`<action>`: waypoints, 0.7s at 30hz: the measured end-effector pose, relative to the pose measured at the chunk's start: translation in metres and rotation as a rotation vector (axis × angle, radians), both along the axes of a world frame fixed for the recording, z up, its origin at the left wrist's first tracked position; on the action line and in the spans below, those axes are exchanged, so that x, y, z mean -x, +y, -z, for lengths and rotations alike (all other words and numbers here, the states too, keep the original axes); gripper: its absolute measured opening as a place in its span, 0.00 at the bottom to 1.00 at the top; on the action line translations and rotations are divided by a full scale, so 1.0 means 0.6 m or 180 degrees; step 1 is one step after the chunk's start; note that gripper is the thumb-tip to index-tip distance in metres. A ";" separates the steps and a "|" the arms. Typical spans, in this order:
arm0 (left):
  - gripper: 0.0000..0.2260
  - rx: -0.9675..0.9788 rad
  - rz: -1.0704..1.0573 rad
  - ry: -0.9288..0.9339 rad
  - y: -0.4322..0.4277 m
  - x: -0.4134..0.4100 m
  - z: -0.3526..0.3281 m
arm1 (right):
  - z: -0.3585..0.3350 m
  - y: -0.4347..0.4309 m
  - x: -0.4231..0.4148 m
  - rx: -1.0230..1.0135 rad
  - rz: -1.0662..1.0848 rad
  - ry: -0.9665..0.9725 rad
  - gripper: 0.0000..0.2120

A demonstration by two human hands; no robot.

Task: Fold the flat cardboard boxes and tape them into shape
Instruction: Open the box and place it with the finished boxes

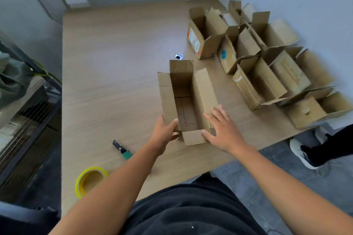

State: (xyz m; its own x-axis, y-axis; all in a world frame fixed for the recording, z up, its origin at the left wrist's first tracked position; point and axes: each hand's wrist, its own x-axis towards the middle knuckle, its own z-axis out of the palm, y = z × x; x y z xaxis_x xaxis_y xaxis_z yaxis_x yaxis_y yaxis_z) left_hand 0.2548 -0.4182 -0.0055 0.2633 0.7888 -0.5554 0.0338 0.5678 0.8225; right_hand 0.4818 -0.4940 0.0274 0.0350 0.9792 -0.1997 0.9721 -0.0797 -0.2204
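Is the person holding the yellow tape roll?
No: the yellow tape roll lies on the table; left hand and right hand are at the open box.

head cam, sole view | worn on the person's head, above the table's (114,63) near edge | faces forward and down | close: left hand (166,129) and right hand (223,131) reach the box (205,91) at centre | wide-angle, right edge seemingly blurred

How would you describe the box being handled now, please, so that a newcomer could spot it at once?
Look at the pale wooden table: near its front edge, left of the cluster of boxes, one open box stands alone. It is the only one with hands on it, the left hand gripping its near corner and the right hand flat on its right flap.
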 end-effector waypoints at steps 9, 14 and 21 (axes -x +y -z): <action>0.07 0.0190 -0.0071 -0.0140 0.066 -0.244 -0.015 | -0.031 0.054 -0.194 -0.0016 0.0143 -0.0706 0.30; 0.08 0.0162 -0.0219 0.0145 0.104 -0.357 -0.013 | -0.024 0.088 -0.280 0.0008 0.0266 -0.0635 0.29; 0.20 -0.0420 -0.0105 0.1083 0.120 -0.431 -0.009 | -0.022 0.110 -0.349 -0.0105 0.0251 -0.0418 0.31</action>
